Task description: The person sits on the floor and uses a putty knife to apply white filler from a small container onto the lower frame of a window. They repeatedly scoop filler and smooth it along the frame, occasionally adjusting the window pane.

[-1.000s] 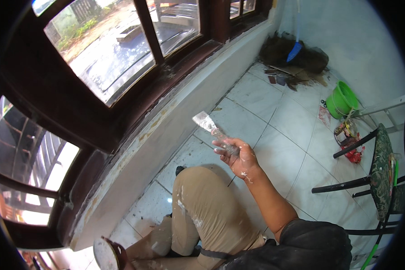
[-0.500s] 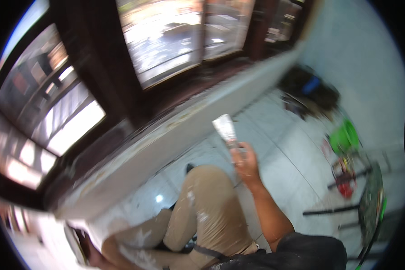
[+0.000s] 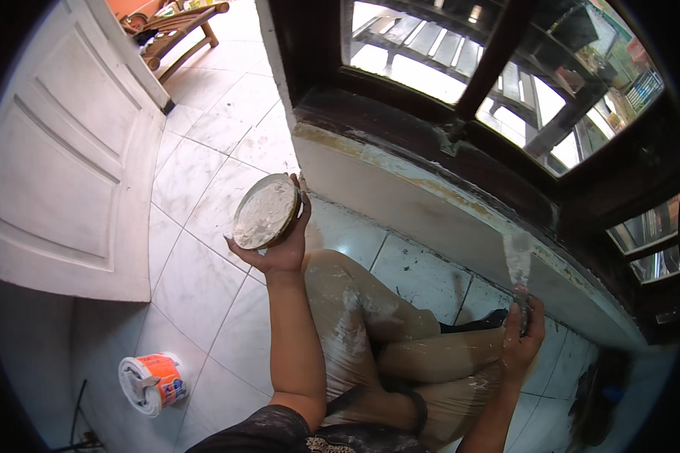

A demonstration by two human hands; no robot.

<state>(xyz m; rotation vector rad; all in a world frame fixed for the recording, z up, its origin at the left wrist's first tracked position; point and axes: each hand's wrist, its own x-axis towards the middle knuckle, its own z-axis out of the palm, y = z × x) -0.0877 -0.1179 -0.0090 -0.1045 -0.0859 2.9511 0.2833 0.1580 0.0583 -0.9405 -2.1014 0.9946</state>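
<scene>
Head view, dish: at 9 o'clock I have the round dish (image 3: 254, 190), tilted, with white paste (image 3: 267, 211) covering most of its inside.
Left hand: the left hand (image 3: 282, 257) cups the dish from below, its thumb and fingers spread wide toward opposite sides of the rim.
Scraper: just past 3 o'clock I see the scraper (image 3: 518, 264), its blade whitened and pointing toward 12.
Right hand: the right hand (image 3: 523, 332) wraps its handle in a narrow grip; the blade overlaps the low wall (image 3: 370, 196) from here, but I cannot tell whether they touch.
Ledge: running from 12 to 4 o'clock under the dark window frame (image 3: 393, 124), the ledge (image 3: 446, 186) shows whitish stretches beside rough yellowish ones.
Ledge progress: I judge the surface partly coated and unfinished, the yellowish stretches being left; how much is done I cannot tell.
Paste supply: plenty seems unused.
Trousers: the tan trousers (image 3: 340, 302) carry white smears.
Bucket: at 8 o'clock a white-and-orange bucket (image 3: 153, 381) sits on the tiles, well apart from both hands.
</scene>
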